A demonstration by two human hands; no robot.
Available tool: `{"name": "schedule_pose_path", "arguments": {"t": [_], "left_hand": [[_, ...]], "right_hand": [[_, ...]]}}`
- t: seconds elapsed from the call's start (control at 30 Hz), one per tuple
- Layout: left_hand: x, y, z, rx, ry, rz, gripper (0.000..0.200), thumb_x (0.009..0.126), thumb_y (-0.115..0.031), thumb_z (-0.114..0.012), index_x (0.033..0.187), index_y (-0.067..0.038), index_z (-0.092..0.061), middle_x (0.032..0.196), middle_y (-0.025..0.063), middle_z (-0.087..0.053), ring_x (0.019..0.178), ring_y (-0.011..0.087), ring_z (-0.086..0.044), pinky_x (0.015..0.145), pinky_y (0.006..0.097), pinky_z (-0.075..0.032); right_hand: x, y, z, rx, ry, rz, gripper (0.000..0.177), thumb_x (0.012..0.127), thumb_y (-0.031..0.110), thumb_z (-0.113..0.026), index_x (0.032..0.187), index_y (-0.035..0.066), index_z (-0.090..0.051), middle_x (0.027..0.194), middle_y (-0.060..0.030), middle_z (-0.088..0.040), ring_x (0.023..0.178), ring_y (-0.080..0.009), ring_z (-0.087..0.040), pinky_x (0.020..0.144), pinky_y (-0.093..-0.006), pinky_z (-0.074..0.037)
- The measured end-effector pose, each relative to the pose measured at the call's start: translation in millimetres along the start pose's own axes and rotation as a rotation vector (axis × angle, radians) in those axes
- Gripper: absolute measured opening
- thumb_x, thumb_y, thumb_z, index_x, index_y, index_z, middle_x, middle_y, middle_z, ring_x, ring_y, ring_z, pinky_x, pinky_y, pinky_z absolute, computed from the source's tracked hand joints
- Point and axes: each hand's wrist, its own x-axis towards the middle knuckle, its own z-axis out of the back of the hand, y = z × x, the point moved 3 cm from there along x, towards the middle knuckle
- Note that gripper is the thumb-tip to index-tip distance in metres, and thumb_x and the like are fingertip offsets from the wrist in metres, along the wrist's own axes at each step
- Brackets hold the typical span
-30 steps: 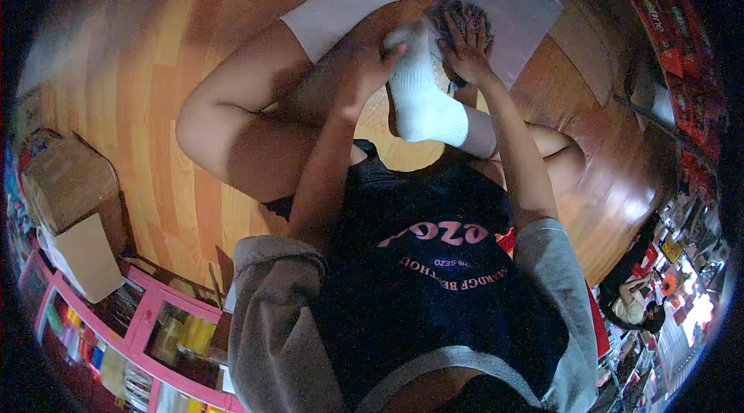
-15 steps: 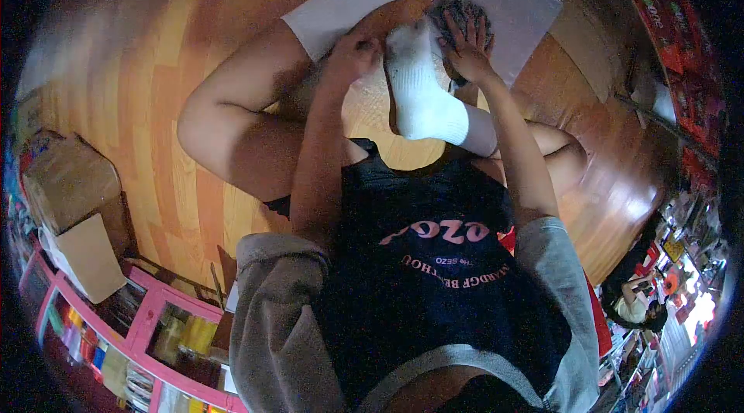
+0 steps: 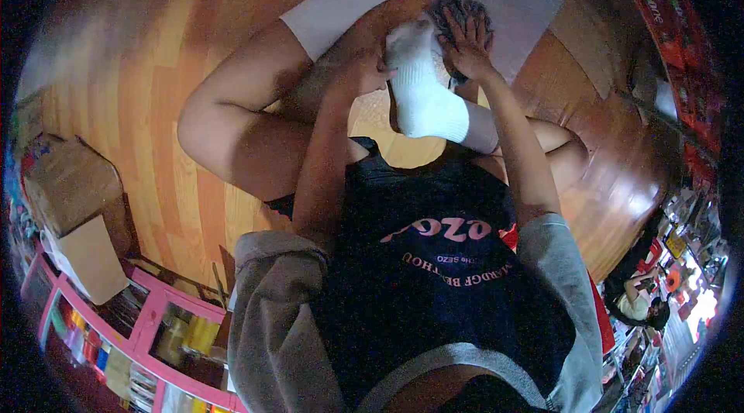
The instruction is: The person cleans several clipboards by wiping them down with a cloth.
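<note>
Two hands are at work, and our right hand [image 3: 468, 50] is open, its fingers spread over a mottled bundle [image 3: 452, 1]. That bundle lies directly under the grip, between the toe of our raised white sock [image 3: 425, 91] and the left edge of a pale clipboard [image 3: 511, 22] on the floor [image 3: 182, 118]. We see no clear long axis. Our left hand [image 3: 363, 72] is farther off, on the sock's other side; we cannot tell its hold. The bundle looks dark grey, rounded and rumpled.
</note>
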Motion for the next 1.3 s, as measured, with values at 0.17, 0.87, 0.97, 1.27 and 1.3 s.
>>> {"name": "schedule_pose_path", "arguments": {"t": [0.17,0.87,0.97,1.27,1.3], "left_hand": [[27.6,17.7,-28.0,0.042,-0.355,-0.24,0.04,0.083,-0.04,-0.048,0.088,-0.002,-0.057,0.079,0.012,-0.06,0.076,0.022,-0.056,0.073,0.0352,-0.043],[-131.7,211.6,181.8,-0.725,-0.953,-0.335,0.026,0.073,-0.021,-0.057,0.089,0.0,-0.057,0.081,0.0098,-0.058,0.071,0.0189,-0.054,0.06,0.0314,-0.043],[-255.8,404.7,247.5,-0.398,-1.488,0.044,0.034,0.071,-0.023,-0.058,0.096,0.0,-0.053,0.087,0.0132,-0.055,0.076,0.0225,-0.052,0.063,0.0341,-0.041],[-159.1,171.8,161.9,0.664,-1.294,0.172,0.067,0.074,-0.032,-0.056,0.127,-0.002,-0.029,0.113,0.0314,-0.041,0.106,0.0411,-0.041,0.091,0.046,-0.032],[-122.0,114.2,131.5,0.593,-1.238,-0.072,0.067,0.074,-0.033,-0.057,0.126,-0.001,-0.03,0.114,0.0307,-0.041,0.107,0.0405,-0.041,0.091,0.0455,-0.032]], "right_hand": [[-0.3,-1.0,0.9,-0.007,-0.021,0.008,0.059,0.081,0.056,-0.035,0.133,0.036,-0.015,0.142,-0.0091,0.002,0.128,-0.037,0.006,0.095,-0.0622,0.002],[3.3,-16.2,-20.9,-0.031,-0.038,-0.019,0.06,0.08,0.06,-0.031,0.132,0.04,-0.011,0.142,-0.0093,-0.003,0.128,-0.0374,0.003,0.097,-0.0584,0.002],[0.0,-1.7,-6.0,0.015,-0.106,0.004,0.058,0.081,0.058,-0.031,0.132,0.039,-0.012,0.142,-0.0096,-0.003,0.128,-0.0374,0.002,0.097,-0.0588,0.002],[-7.9,16.4,22.2,-0.1,0.036,-0.005,0.055,0.084,0.045,-0.036,0.134,0.032,-0.015,0.141,-0.0105,-0.002,0.129,-0.0363,0.003,0.1,-0.055,0.0],[-9.2,18.1,24.9,-0.105,0.136,0.043,0.056,0.085,0.043,-0.037,0.134,0.03,-0.014,0.141,-0.0111,-0.001,0.129,-0.0357,0.003,0.1,-0.0536,-0.001]]}}
